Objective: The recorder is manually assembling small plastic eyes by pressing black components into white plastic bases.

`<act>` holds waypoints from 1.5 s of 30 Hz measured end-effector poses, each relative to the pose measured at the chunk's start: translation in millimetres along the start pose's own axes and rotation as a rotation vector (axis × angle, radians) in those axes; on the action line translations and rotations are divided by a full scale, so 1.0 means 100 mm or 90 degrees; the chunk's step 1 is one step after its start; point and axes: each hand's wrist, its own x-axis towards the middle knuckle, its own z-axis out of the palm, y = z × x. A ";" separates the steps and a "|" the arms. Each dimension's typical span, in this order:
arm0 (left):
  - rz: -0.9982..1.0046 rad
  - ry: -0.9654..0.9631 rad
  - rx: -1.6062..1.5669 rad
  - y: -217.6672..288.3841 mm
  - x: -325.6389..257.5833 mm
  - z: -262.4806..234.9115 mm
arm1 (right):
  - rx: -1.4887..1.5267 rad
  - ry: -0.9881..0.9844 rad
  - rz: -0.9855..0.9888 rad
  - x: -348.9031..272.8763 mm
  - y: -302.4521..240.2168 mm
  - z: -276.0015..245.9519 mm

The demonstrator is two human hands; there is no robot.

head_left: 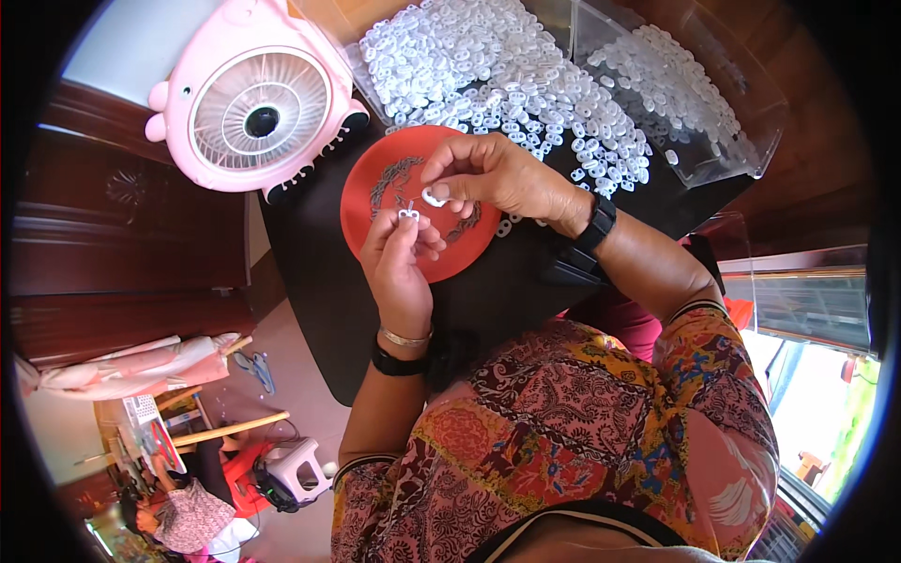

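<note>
Over a round red plate (357, 218), my left hand (400, 267) pinches a small white plastic piece (409, 215) between thumb and fingertips. A thin metal pin (410, 204) stands up from that piece. Close beside it, my right hand (502, 176) grips another white oval plastic piece (434, 197) in its fingertips. The two pieces are a short gap apart. Many small grey metal pins (387, 180) lie on the plate, partly hidden below my hands. A big heap of white two-holed oval pieces (460, 47) spreads beyond the plate.
A pink animal-shaped fan (258, 117) stands at the far left. A clear plastic bin (762, 155) with more white pieces sits at the far right. The dark table (314, 300) carries everything. Scissors (258, 371) and a small stool (298, 469) are on the floor at left.
</note>
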 end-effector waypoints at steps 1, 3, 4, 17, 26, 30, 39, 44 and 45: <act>-0.001 -0.007 0.006 -0.01 0.00 0.01 | 0.004 0.006 -0.005 0.00 0.00 -0.01; 0.011 0.008 0.037 -0.02 -0.01 0.01 | 0.016 0.012 -0.007 0.01 0.03 0.00; 0.010 0.006 0.042 -0.02 0.00 0.01 | 0.020 0.014 -0.010 0.01 0.03 0.00; -0.015 0.001 0.044 -0.02 0.00 0.00 | 0.027 0.008 -0.008 -0.02 0.01 0.02; -0.019 -0.006 0.073 -0.03 -0.01 0.00 | -0.036 0.000 -0.024 -0.04 -0.02 0.04; -0.006 -0.021 0.114 -0.02 -0.02 0.01 | -0.104 -0.005 -0.055 -0.06 -0.05 0.09; -0.007 -0.025 0.126 -0.03 -0.03 -0.01 | -0.130 -0.007 -0.077 -0.10 -0.05 0.14; -0.018 -0.004 0.053 -0.03 -0.03 0.03 | -0.195 -0.020 -0.224 -0.09 0.05 0.16; -0.031 0.008 0.033 -0.03 -0.03 0.03 | -0.231 -0.017 -0.230 -0.10 0.05 0.17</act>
